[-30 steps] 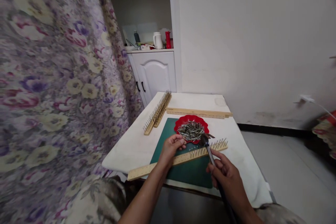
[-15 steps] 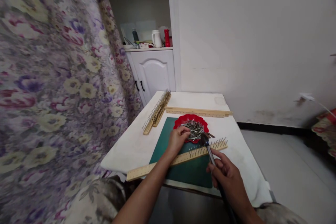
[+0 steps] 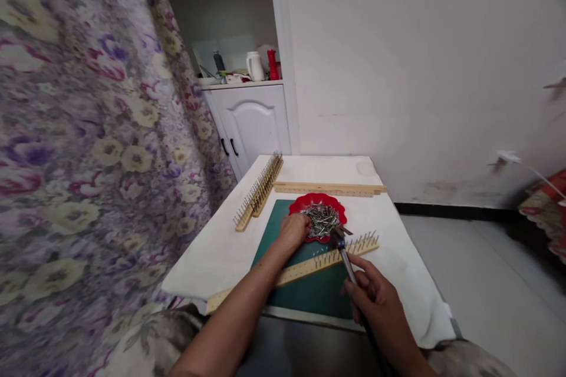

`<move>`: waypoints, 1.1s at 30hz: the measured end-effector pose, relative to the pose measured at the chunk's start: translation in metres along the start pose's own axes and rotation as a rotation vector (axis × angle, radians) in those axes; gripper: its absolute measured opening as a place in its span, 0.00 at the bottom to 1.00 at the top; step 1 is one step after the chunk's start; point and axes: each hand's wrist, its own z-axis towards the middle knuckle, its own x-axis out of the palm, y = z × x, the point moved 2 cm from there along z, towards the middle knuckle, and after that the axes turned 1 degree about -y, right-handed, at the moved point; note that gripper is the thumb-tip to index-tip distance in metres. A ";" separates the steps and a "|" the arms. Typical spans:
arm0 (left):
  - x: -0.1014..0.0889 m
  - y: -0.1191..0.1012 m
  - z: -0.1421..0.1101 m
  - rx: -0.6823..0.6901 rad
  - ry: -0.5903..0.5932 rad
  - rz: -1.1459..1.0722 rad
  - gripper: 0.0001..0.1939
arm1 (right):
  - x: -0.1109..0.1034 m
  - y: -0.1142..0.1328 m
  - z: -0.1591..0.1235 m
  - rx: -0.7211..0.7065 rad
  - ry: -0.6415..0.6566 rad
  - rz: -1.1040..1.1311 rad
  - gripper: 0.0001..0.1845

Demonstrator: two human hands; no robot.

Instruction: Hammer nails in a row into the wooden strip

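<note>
My right hand (image 3: 375, 297) grips a claw hammer (image 3: 348, 266) by its handle, the head tilted up near the dish. At the left rim of a red scalloped dish (image 3: 305, 203), my left hand (image 3: 294, 230) has its fingers curled; what they may hold is hidden. Loose nails (image 3: 322, 218) fill the dish. Between me and the dish, a wooden strip (image 3: 298, 271) lies slantwise, with rows of nails standing in its right part and small holes along its left. My left forearm crosses over it. Under it is a green mat (image 3: 309, 297).
Nail-studded wooden strips (image 3: 265, 188) lie at the left of the white-covered table (image 3: 212, 259). Plain strips (image 3: 329, 188) lie behind the dish. A floral curtain (image 3: 110, 129) hangs at the left, a white cabinet (image 3: 254, 123) stands behind, and a wall (image 3: 375, 70) rises beyond the table.
My left hand has drawn slightly back and left over the dish, its fingers more curled. The right hand keeps hold of the hammer. The whole view has shifted a little.
</note>
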 end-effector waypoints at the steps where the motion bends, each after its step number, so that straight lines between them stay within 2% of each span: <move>1: 0.001 -0.002 0.002 -0.004 0.006 0.014 0.06 | 0.000 0.000 0.000 0.000 -0.002 0.002 0.26; 5: 0.001 -0.008 0.005 0.013 0.016 0.055 0.06 | 0.001 0.002 0.000 -0.004 -0.021 0.002 0.25; 10: 0.000 -0.007 -0.004 0.043 -0.024 0.082 0.07 | 0.000 0.003 0.000 -0.003 -0.027 0.007 0.25; 17: -0.001 -0.004 -0.028 0.092 -0.191 0.191 0.12 | -0.001 -0.001 0.001 -0.012 -0.003 -0.018 0.25; 20: -0.004 -0.003 -0.037 0.092 -0.215 0.184 0.12 | -0.001 -0.001 0.002 -0.011 -0.014 -0.031 0.26; 23: -0.006 -0.004 -0.036 0.070 -0.202 0.134 0.11 | -0.001 -0.001 0.002 -0.012 -0.014 -0.050 0.25; 29: -0.003 -0.012 -0.016 0.108 -0.162 0.006 0.10 | -0.001 -0.001 0.003 -0.023 -0.031 -0.045 0.25; 33: 0.003 -0.007 -0.010 0.083 -0.109 0.050 0.08 | -0.001 0.000 0.002 -0.028 -0.033 -0.034 0.24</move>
